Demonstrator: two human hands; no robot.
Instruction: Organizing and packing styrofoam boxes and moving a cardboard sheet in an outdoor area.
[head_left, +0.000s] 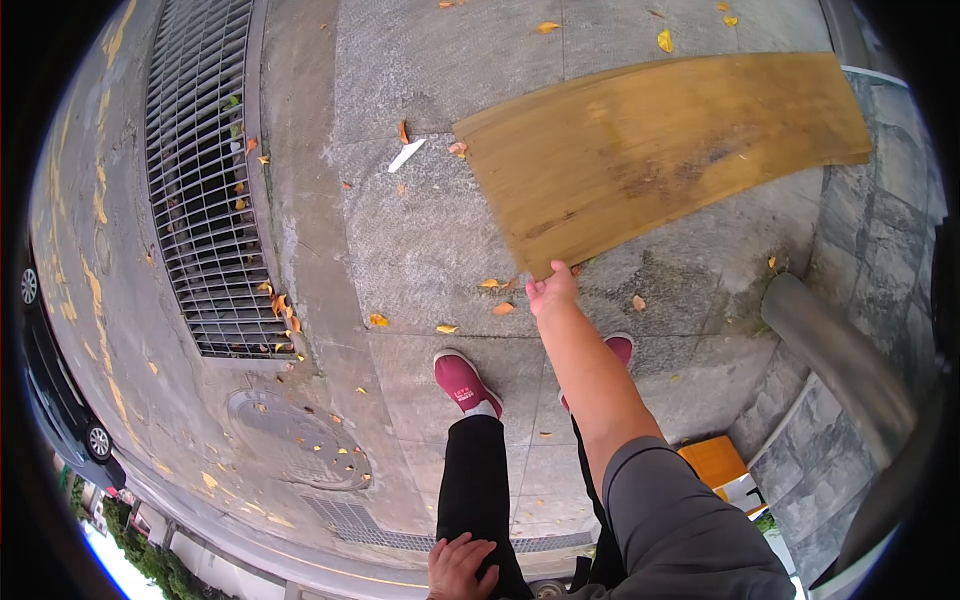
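Observation:
A long board, apparently plywood (660, 142), stretches from in front of me to the stone wall on the right, its brown surface marked with dark stains. My right hand (553, 289) grips its near left corner, thumb on top and fingers curled at the edge. The board's left end looks slightly blurred. Low in the picture, my left hand (463, 566) lies against my left thigh, holding nothing, with its thumb apart from the fingers.
A metal drain grate (214, 187) and a manhole cover (300, 439) lie to the left. On the right a thick metal pipe (832, 360) stands by the tiled stone wall (896, 180), near an orange box (709, 461). A dark car (56, 397) is at far left. Leaves litter the paving.

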